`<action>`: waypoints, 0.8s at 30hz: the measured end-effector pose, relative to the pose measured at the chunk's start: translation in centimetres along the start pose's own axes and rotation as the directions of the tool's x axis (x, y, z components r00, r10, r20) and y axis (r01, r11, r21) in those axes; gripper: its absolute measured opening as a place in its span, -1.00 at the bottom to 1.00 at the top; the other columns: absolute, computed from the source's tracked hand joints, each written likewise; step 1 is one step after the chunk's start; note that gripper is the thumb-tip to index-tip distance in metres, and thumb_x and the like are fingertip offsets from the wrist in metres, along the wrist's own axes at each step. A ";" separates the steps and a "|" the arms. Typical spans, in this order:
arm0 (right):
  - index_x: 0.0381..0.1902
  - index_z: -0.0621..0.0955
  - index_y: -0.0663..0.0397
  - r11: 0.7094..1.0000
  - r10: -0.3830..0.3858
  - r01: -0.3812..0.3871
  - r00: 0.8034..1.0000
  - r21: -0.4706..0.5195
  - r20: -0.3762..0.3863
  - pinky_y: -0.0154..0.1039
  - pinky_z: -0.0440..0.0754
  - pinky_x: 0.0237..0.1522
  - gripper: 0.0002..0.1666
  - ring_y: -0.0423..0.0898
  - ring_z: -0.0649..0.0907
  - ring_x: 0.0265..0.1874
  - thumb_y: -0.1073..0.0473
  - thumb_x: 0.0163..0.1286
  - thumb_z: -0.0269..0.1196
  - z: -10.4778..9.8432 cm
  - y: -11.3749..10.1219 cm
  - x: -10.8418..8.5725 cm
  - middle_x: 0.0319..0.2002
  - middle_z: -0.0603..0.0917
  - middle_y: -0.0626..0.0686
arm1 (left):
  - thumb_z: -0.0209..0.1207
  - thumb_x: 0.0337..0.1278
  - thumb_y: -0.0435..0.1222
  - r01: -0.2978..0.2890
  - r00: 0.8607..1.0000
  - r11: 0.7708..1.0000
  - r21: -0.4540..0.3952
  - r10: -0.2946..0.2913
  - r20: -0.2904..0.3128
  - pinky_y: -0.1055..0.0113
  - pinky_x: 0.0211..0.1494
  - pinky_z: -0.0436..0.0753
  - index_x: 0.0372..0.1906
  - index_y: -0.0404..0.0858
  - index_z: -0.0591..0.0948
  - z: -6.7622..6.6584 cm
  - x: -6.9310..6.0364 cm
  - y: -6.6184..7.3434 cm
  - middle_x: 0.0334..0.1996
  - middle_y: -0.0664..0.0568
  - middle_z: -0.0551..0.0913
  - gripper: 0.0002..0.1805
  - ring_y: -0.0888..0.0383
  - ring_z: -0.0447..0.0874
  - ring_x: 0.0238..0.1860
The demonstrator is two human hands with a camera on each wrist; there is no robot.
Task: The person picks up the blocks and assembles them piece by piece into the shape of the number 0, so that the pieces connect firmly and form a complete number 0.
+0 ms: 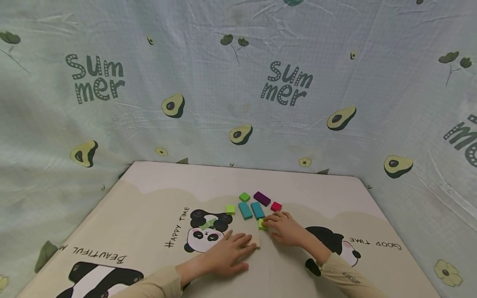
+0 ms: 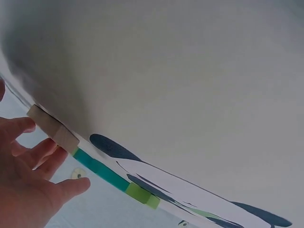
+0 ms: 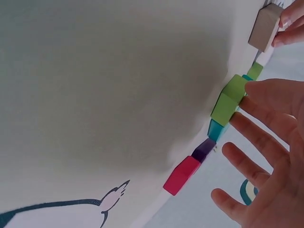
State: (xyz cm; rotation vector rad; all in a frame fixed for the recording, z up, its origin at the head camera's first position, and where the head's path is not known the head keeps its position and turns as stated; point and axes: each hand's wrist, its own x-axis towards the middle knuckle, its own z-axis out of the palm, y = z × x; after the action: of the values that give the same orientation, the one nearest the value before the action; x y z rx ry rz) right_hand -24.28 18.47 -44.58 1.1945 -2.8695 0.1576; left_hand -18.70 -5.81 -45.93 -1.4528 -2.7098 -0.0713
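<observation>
In the head view the left hand (image 1: pixel 232 254) lies spread low over the table, fingertips on a plain wooden block (image 1: pixel 256 240). Its fingers touch this block (image 2: pixel 52 127) in the left wrist view, while the thumb stands apart. The right hand (image 1: pixel 287 230) reaches in from the right, fingertips at a light green block (image 1: pixel 262 224). In the right wrist view the fingers are spread, with the thumb and nearest fingertips beside the green block (image 3: pixel 228 102); whether the thumb touches it is unclear. Two teal blocks (image 1: pixel 245 210) (image 1: pixel 257 210) lie just beyond.
Behind and around the teal blocks lie a green block (image 1: pixel 244 196), a lime block (image 1: pixel 230 209), a purple block (image 1: pixel 262 198) and a red block (image 1: pixel 276 206). The table (image 1: pixel 149 207) has printed pandas and lettering. A patterned cloth (image 1: pixel 208 74) hangs behind it.
</observation>
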 end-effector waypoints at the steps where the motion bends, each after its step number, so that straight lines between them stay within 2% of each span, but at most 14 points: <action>1: 0.01 0.54 0.04 1.000 0.001 -0.001 1.000 0.004 -0.001 0.18 0.30 0.09 -0.60 0.15 0.42 0.11 0.17 0.17 0.20 0.0 0.1 0.0 0.03 0.54 0.06 | -0.13 0.21 0.07 -0.002 1.000 1.000 0.010 0.002 -0.004 -0.14 0.16 0.30 0.29 -0.02 0.27 0.0 0.0 0.0 0.26 -0.03 0.31 -0.43 -0.01 0.27 0.25; 8: -0.03 0.56 -0.01 1.000 0.016 -0.015 1.000 0.016 -0.020 0.16 0.31 0.08 -0.65 0.10 0.42 0.09 0.15 0.18 0.19 0.1 0.3 0.2 0.01 0.55 0.06 | -0.12 0.20 0.07 -0.014 1.000 0.999 0.047 0.015 -0.017 -0.10 0.17 0.31 0.27 -0.06 0.30 0.2 0.2 0.1 0.22 -0.01 0.34 -0.43 0.01 0.28 0.23; 14: -0.06 0.57 0.01 1.000 0.012 -0.011 0.999 0.018 -0.041 0.15 0.34 0.05 -0.67 0.06 0.44 0.04 0.15 0.18 0.20 0.1 0.3 0.4 -0.05 0.59 0.05 | -0.13 0.20 0.08 -0.009 1.000 0.999 0.048 0.010 -0.024 -0.17 0.13 0.31 0.26 -0.01 0.30 0.2 0.3 0.1 0.19 0.03 0.37 -0.45 0.02 0.30 0.22; 24: -0.02 0.57 -0.13 1.000 -0.003 0.003 0.998 0.000 -0.064 0.11 0.36 0.01 -0.62 0.03 0.46 -0.01 0.17 0.15 0.23 0.3 0.2 0.9 -0.10 0.60 0.02 | -0.13 0.21 0.07 -0.014 0.999 0.998 0.069 0.017 -0.043 -0.16 0.11 0.34 0.24 0.01 0.33 -0.2 0.3 0.2 0.15 0.05 0.41 -0.48 0.07 0.34 0.17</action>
State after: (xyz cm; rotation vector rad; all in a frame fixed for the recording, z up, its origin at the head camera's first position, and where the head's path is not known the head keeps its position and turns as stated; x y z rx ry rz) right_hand -25.05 18.01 -44.85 1.1712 -2.8128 0.1921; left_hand -18.73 -5.44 -45.72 -1.4358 -2.6395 -0.0089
